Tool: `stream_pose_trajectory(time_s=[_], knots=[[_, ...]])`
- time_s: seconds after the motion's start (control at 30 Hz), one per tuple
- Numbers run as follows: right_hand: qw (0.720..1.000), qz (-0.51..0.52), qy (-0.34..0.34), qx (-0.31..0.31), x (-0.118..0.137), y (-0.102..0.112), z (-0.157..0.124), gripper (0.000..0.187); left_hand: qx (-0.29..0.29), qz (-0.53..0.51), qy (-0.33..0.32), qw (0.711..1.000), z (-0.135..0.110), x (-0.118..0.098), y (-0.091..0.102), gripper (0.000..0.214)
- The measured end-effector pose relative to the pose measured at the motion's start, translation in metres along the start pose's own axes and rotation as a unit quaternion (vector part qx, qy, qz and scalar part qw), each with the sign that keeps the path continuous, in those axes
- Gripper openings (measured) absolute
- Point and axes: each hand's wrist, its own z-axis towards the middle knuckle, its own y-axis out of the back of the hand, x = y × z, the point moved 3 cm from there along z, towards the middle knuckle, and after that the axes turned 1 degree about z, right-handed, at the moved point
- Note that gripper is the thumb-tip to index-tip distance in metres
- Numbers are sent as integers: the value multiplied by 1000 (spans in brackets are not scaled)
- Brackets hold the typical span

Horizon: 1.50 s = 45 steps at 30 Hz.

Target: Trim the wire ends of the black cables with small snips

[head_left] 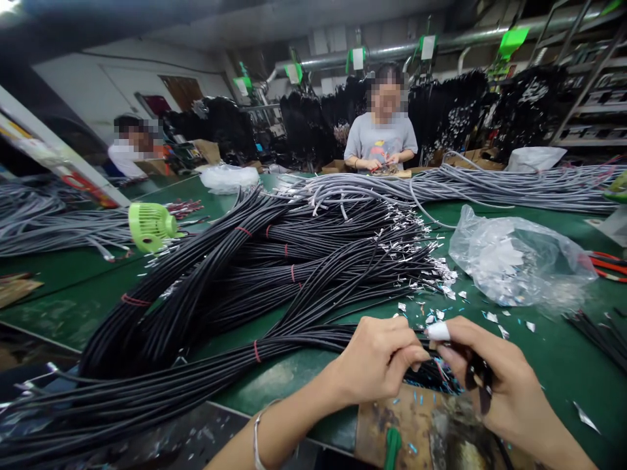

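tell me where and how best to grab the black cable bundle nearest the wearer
Probably at the red tie, straight from above, fingers wrapped across the bundle. There the cables are drawn tight together, and nothing lies over them; further left they fan out loosely. Coming from the right looks awkward, since the left hand is there.

At the left of the frame we see a light-green plastic fan with a slatted round head (pixel 153 225). At the right we find a crumpled clear plastic bag (pixel 519 261), with a red-and-black-handled tool (pixel 610 264) just beside it at the edge. Across the upper right we see long smooth grey cables (pixel 470 186); behind them, at upper centre, a person in a grey printed T-shirt (pixel 382 138). Above, we notice a silvery round metal duct (pixel 323 64).
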Motion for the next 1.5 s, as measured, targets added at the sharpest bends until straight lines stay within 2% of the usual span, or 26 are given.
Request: stream_pose_trajectory(time_s=[0.1, 0.27, 0.47, 0.53, 0.6, 0.67, 0.77, 0.93, 1.07, 1.2, 1.33, 1.4, 1.5], knots=[[999, 4, -49, 3, -3, 3, 1, 29, -30, 45, -18, 998, -3, 0, -1, 27], [991, -63, -58, -105, 0, 16, -4, 23, -77, 67, -19, 995, -4, -2, 3, 19], [973, -183, 8, -142, 2, 16, -16, 32, -134, 89, -9, 987, -4, -3, 6, 20], [969, -211, 46, -124, 3, 16, -16, 35, -156, 85, -11, 984, -4, -2, 5, 18], [972, -200, 92, -80, 5, 15, -14, 36, -161, 82, -12, 983, -4, 0, 3, 17], [974, -179, 131, -40, 7, 13, -11, 39, -151, 85, -13, 985, -5, 1, 0, 17], [976, -167, 137, -30, 5, 8, -11, 38, -126, 89, -21, 988, -7, 3, -5, 16], [979, -192, 39, -52, 1, 7, -14, 34, -90, 96, -28, 991, -7, 3, -7, 19], [980, -198, 13, -1, 2, 14, -11, 45, -79, 100, -17, 992, -7, 2, -6, 21], [978, -192, 42, 63, 2, 15, -7, 53, -48, 105, -16, 993, -7, 3, -6, 24], [981, -181, 65, 36, 2, 18, -6, 62, 9, 106, 2, 994, -6, 5, -6, 25], [980, -188, 71, 17, 2, 19, -7, 63, 24, 89, 16, 996, -4, 4, -5, 24], [975, -200, 95, 25, 0, 15, -8, 62, 36, 48, 35, 998, -1, 3, -4, 24]])
